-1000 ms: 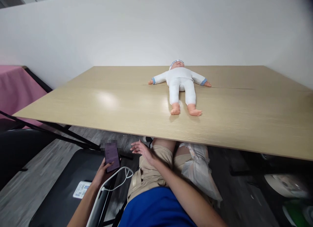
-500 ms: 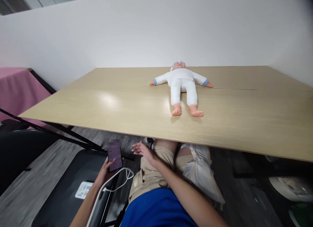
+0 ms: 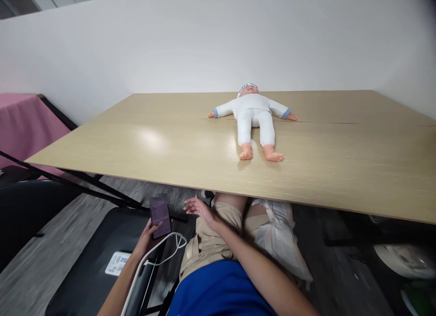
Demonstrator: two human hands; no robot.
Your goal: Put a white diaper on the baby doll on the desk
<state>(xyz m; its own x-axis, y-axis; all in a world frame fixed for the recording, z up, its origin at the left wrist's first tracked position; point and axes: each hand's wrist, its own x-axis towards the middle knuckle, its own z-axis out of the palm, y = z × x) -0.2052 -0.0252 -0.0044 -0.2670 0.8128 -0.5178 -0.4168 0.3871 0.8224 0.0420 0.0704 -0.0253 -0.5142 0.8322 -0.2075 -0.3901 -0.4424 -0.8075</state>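
Observation:
My left hand [image 3: 147,238] grips a phone [image 3: 161,217] with a lit purple screen, held below the table edge at my left knee. A white cable [image 3: 163,249] runs from it toward my lap. My right hand [image 3: 199,209] hovers just right of the phone with its fingers spread, holding nothing. On the light wooden table [image 3: 136,148] a baby doll [image 3: 254,118] in a white suit and cap lies on its back, arms out, feet toward me. A white crumpled plastic bag or cloth [image 3: 279,234] rests on my right thigh under the table.
A black chair seat [image 3: 95,270] with a white label [image 3: 116,263] stands at my left. A pink-covered table [image 3: 20,125] sits at far left. Black table legs [image 3: 85,189] cross below the tabletop. A white wall backs the table.
The view has shifted slightly. The phone and my left hand drifted a little to the right; my right hand stays spread beside it. The doll has not moved.

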